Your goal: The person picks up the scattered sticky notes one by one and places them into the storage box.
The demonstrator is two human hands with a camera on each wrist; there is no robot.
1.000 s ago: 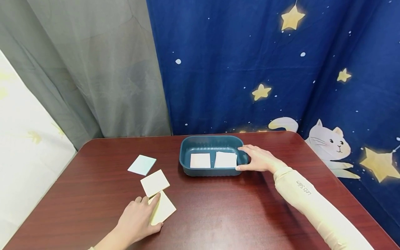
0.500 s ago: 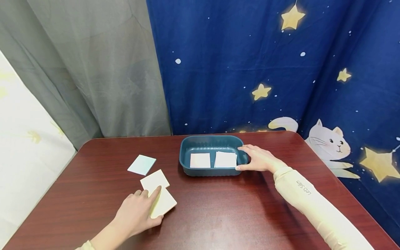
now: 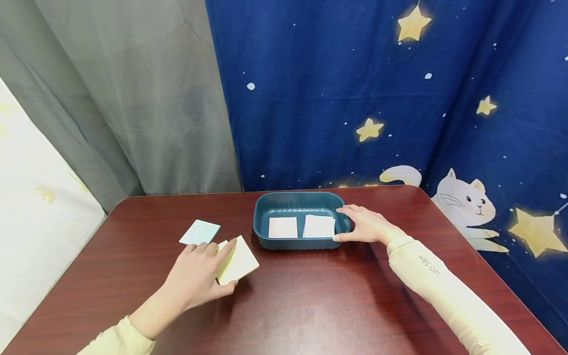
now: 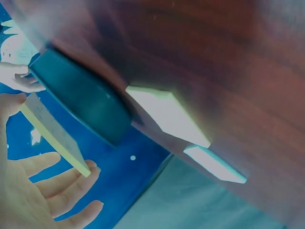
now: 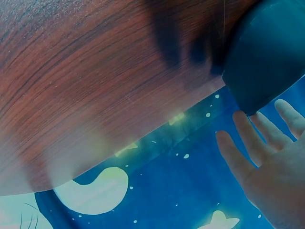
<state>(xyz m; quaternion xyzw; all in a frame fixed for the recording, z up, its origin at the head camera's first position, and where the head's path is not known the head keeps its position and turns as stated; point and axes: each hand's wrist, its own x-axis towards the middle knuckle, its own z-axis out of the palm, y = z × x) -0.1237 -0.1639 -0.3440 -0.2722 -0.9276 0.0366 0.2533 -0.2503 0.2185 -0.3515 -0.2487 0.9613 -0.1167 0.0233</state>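
Observation:
My left hand (image 3: 195, 276) holds a pale yellow sticky note pad (image 3: 239, 261) between thumb and fingers, tilted above the table. In the left wrist view this pad (image 4: 55, 133) is seen edge-on. Another cream pad (image 4: 167, 112) lies on the table, mostly hidden behind the left hand in the head view. Beyond it lies a light blue pad (image 3: 200, 230). My right hand (image 3: 368, 226) spans the right end of a dark teal plastic bin (image 3: 297, 244), thumb at the near rim and fingers at the far side. Two whitish stacks of notes, one pinkish (image 3: 283, 228) and one white (image 3: 319, 227), lie inside.
The reddish-brown wooden table (image 3: 301, 305) has its back edge just behind the bin. A blue star-patterned curtain (image 3: 310, 98) and a grey curtain (image 3: 168, 108) hang behind it.
My left hand has lifted the yellow pad off the table and moved it away from me, toward the bin, passing over the cream pad. The right hand and the bin stay put.

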